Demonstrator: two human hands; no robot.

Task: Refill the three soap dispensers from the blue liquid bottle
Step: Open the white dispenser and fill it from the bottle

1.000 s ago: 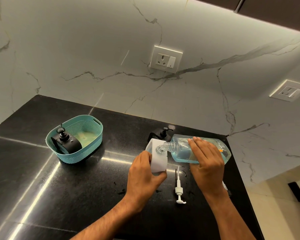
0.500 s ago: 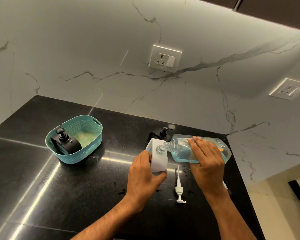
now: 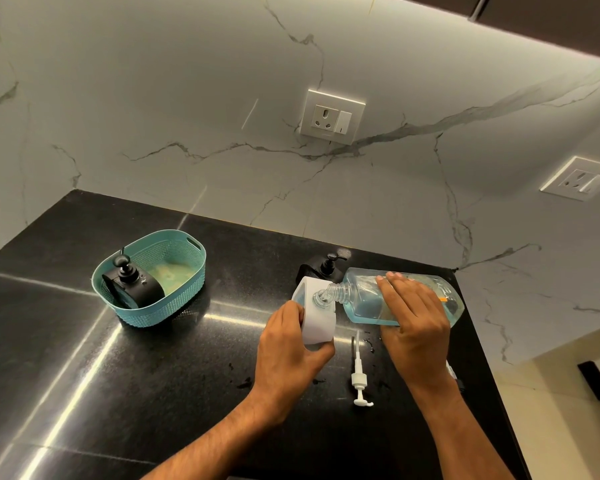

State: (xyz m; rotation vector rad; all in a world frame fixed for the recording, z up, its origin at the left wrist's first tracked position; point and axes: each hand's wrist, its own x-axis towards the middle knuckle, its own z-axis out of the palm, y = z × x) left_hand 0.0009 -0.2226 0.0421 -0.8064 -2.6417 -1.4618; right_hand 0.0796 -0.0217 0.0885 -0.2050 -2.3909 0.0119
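My right hand point(image 3: 413, 320) grips the clear bottle of blue liquid point(image 3: 364, 299), tipped on its side with its neck over the mouth of the white soap dispenser point(image 3: 317, 323). My left hand point(image 3: 288, 355) holds that white dispenser upright on the black counter point(image 3: 153, 375). Its white pump point(image 3: 358, 372) lies on the counter between my hands. A black dispenser point(image 3: 321, 268) stands just behind the white one. Another black dispenser point(image 3: 132, 285) sits in the teal basket point(image 3: 181, 299) on the left.
Small wet spots dot the counter near the pump. The marble wall with a socket point(image 3: 331, 117) rises behind the counter, and a second socket point(image 3: 584, 178) is on the right wall. The counter's right edge drops off just past my right forearm.
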